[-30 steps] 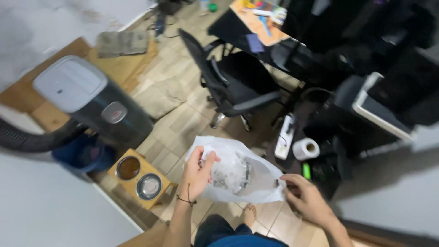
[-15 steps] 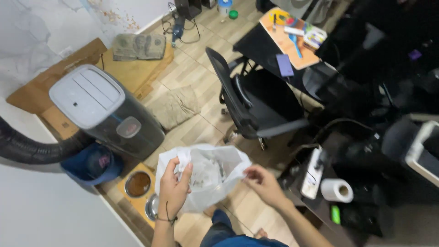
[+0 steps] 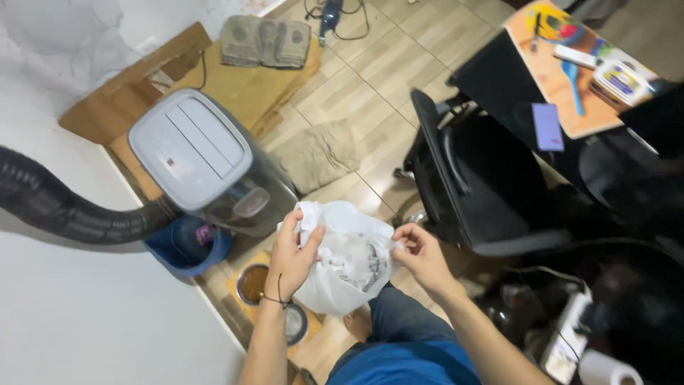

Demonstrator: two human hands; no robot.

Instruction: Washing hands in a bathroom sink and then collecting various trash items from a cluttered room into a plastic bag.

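Observation:
A white plastic bag [image 3: 345, 260] with crumpled contents hangs in front of me, held by both hands. My left hand [image 3: 292, 253] grips its left rim, a thin black band on the wrist. My right hand [image 3: 420, 253] pinches the right rim, fingers closed on the plastic. The bag's mouth faces up and is spread between the two hands. Under the bag I see my blue-clad legs [image 3: 402, 349] and a bare foot [image 3: 356, 324] on the tiled floor.
A grey portable air conditioner [image 3: 206, 167] with a black ribbed hose [image 3: 64, 207] stands left, next to a blue bucket [image 3: 187, 246] and two pet bowls [image 3: 253, 284]. A black office chair [image 3: 470, 182] and a desk with a wooden board [image 3: 577, 68] stand right. A cloth [image 3: 317, 153] lies on the floor.
The view has swung, so the bag and hands now sit lower centre. Both hands keep hold of the bag and have drawn its rim closer together.

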